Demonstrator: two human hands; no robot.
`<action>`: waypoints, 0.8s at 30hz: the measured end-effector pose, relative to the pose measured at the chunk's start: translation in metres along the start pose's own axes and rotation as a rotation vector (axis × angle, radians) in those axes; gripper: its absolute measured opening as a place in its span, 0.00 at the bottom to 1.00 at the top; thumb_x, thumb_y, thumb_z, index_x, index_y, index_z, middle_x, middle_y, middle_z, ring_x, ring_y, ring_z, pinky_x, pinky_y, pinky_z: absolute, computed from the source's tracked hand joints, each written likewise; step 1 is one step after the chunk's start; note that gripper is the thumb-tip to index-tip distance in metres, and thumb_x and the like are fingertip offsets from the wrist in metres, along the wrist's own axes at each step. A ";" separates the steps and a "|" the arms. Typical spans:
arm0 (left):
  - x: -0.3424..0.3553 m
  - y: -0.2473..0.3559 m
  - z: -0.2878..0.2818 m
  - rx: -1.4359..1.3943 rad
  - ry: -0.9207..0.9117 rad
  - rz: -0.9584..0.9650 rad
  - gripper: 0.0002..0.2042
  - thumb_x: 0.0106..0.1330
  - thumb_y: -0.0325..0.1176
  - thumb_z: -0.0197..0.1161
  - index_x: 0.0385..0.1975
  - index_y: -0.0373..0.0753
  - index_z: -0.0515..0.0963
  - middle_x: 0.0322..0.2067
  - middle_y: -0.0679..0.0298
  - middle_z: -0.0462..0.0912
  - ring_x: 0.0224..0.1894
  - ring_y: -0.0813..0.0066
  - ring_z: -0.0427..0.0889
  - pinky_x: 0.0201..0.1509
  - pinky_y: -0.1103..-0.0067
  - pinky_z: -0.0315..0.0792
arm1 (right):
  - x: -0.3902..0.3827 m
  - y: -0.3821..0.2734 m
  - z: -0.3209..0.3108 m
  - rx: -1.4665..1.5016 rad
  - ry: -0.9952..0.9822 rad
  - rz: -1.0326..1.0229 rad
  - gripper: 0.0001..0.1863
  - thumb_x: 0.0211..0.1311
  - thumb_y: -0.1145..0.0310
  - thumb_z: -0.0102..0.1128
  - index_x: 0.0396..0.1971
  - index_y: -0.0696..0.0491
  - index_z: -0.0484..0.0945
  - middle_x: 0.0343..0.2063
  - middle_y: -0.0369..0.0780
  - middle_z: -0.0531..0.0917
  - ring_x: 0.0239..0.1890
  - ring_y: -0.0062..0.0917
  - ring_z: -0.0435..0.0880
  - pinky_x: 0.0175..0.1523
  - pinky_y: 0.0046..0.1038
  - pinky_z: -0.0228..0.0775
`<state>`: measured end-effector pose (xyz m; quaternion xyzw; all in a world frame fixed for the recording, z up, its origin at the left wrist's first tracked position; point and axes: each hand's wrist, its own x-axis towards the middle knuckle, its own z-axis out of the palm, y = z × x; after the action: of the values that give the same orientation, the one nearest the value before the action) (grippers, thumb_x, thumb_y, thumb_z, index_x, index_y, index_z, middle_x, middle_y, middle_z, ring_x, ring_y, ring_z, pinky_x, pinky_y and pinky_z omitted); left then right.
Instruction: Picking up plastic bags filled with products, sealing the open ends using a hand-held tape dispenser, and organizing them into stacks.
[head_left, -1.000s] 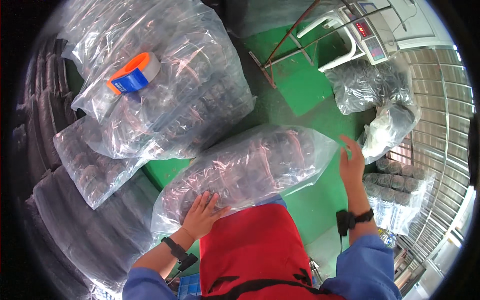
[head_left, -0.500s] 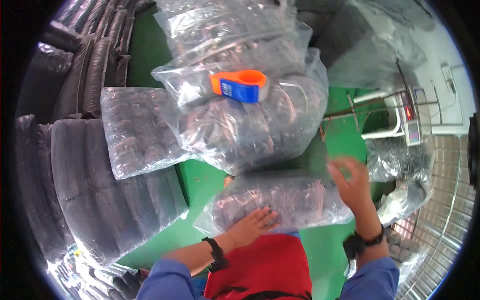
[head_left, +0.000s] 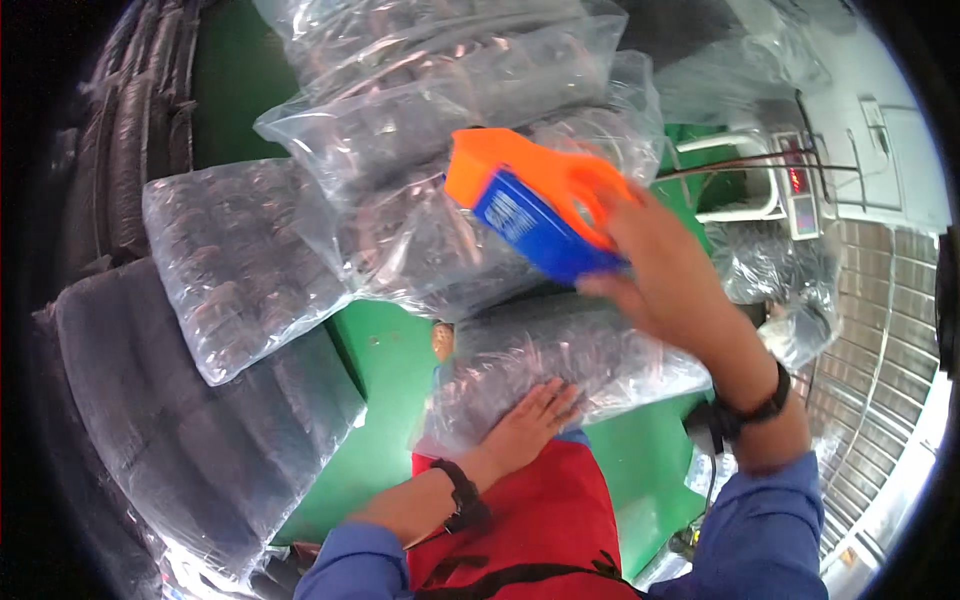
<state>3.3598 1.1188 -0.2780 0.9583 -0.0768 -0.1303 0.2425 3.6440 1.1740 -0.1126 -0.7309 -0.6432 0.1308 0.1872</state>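
Observation:
My right hand [head_left: 668, 275] grips an orange and blue tape dispenser [head_left: 535, 215], fingers curled at its rounded orange end. The dispenser is raised over the bagged bundles, tilted, its squared end pointing to the far left. Below it lies a clear plastic bag packed with dark goods [head_left: 620, 365], across the front of my body. My left hand [head_left: 528, 425] rests flat on the near side of this bag, fingers stretched out. Behind it, a larger clear bag of dark goods [head_left: 410, 235] is partly covered by the dispenser.
Another clear bag of dark goods [head_left: 240, 260] sits at the left, over a big dark wrapped bundle [head_left: 200, 420]. A scale display with red digits [head_left: 798, 185] stands at the far right. Further bags [head_left: 765, 260] lie beside metal slats [head_left: 870, 310]. Green floor [head_left: 375, 350] shows between.
My right hand has reached left and forward and taken hold of the tape dispenser, lifting it off the large bag. The left hand stays on the near bag. The whole view has shifted slightly.

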 end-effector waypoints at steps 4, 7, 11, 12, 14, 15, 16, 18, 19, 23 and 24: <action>0.001 -0.001 -0.002 0.105 0.061 -0.016 0.28 0.66 0.35 0.45 0.69 0.53 0.60 0.73 0.58 0.47 0.75 0.54 0.44 0.76 0.63 0.37 | -0.101 -0.040 -0.025 0.758 0.103 0.571 0.19 0.62 0.64 0.63 0.47 0.61 0.73 0.35 0.44 0.82 0.42 0.34 0.84 0.48 0.34 0.75; -0.001 0.004 -0.002 0.136 0.024 -0.018 0.28 0.66 0.35 0.45 0.69 0.55 0.59 0.73 0.58 0.47 0.75 0.53 0.43 0.76 0.62 0.37 | -0.146 -0.029 0.004 1.351 0.203 1.069 0.17 0.67 0.60 0.56 0.47 0.59 0.74 0.31 0.39 0.82 0.33 0.23 0.84 0.39 0.26 0.76; -0.004 0.013 0.001 0.242 -0.041 -0.010 0.30 0.64 0.34 0.50 0.69 0.57 0.59 0.73 0.59 0.47 0.75 0.51 0.43 0.76 0.60 0.38 | -0.201 -0.023 0.042 1.315 0.040 1.195 0.19 0.68 0.56 0.55 0.45 0.59 0.74 0.26 0.39 0.83 0.26 0.22 0.84 0.30 0.24 0.75; -0.004 0.016 0.003 0.262 -0.033 -0.022 0.31 0.63 0.34 0.51 0.69 0.58 0.59 0.73 0.59 0.47 0.75 0.51 0.42 0.76 0.60 0.39 | -0.217 -0.028 0.047 1.310 0.057 1.183 0.19 0.68 0.56 0.56 0.45 0.59 0.74 0.26 0.40 0.83 0.26 0.22 0.84 0.30 0.24 0.75; -0.005 0.021 0.007 0.247 -0.043 0.001 0.32 0.61 0.33 0.52 0.69 0.58 0.59 0.72 0.59 0.49 0.74 0.51 0.44 0.75 0.61 0.41 | -0.241 -0.030 0.057 1.330 0.079 1.133 0.19 0.68 0.56 0.56 0.44 0.60 0.74 0.27 0.40 0.83 0.26 0.22 0.84 0.31 0.23 0.75; -0.006 0.024 0.008 0.226 -0.045 -0.007 0.32 0.62 0.32 0.51 0.70 0.58 0.58 0.73 0.60 0.49 0.74 0.52 0.44 0.76 0.62 0.41 | -0.248 -0.030 0.063 1.353 0.092 1.155 0.20 0.67 0.56 0.58 0.44 0.60 0.74 0.28 0.42 0.84 0.27 0.22 0.84 0.31 0.24 0.75; -0.006 0.025 0.010 0.212 -0.009 0.004 0.32 0.62 0.32 0.50 0.70 0.58 0.57 0.73 0.60 0.49 0.74 0.53 0.44 0.76 0.62 0.40 | -0.254 -0.029 0.065 1.311 0.108 1.121 0.20 0.67 0.56 0.58 0.44 0.60 0.74 0.29 0.42 0.84 0.27 0.22 0.84 0.31 0.24 0.76; -0.008 0.029 0.013 0.222 -0.054 -0.026 0.32 0.62 0.32 0.50 0.70 0.59 0.57 0.72 0.61 0.50 0.74 0.53 0.45 0.76 0.62 0.40 | -0.264 -0.032 0.068 1.338 0.133 1.056 0.20 0.67 0.56 0.58 0.44 0.61 0.74 0.29 0.42 0.84 0.27 0.22 0.85 0.31 0.24 0.76; -0.009 0.031 0.014 0.223 -0.061 -0.030 0.32 0.62 0.32 0.50 0.70 0.60 0.57 0.72 0.61 0.50 0.74 0.53 0.45 0.76 0.62 0.40 | -0.269 -0.034 0.066 1.329 0.100 1.100 0.23 0.65 0.54 0.60 0.43 0.61 0.74 0.30 0.45 0.84 0.29 0.27 0.85 0.33 0.27 0.76; -0.016 0.039 0.022 0.321 -0.095 0.036 0.32 0.62 0.33 0.51 0.69 0.61 0.59 0.72 0.62 0.52 0.74 0.51 0.46 0.75 0.61 0.40 | -0.301 -0.062 0.052 1.099 0.038 1.117 0.27 0.59 0.51 0.63 0.43 0.62 0.75 0.31 0.50 0.84 0.34 0.36 0.85 0.38 0.34 0.75; -0.018 0.041 0.025 0.313 -0.110 0.051 0.32 0.62 0.34 0.51 0.69 0.61 0.60 0.71 0.62 0.52 0.74 0.51 0.46 0.75 0.60 0.40 | -0.305 -0.066 0.054 1.085 0.046 1.106 0.26 0.59 0.51 0.63 0.43 0.61 0.75 0.31 0.50 0.84 0.33 0.36 0.85 0.37 0.33 0.75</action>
<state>3.3322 1.0757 -0.2751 0.9735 -0.1338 -0.1626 0.0890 3.5201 0.8844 -0.1471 -0.7544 -0.0266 0.4867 0.4396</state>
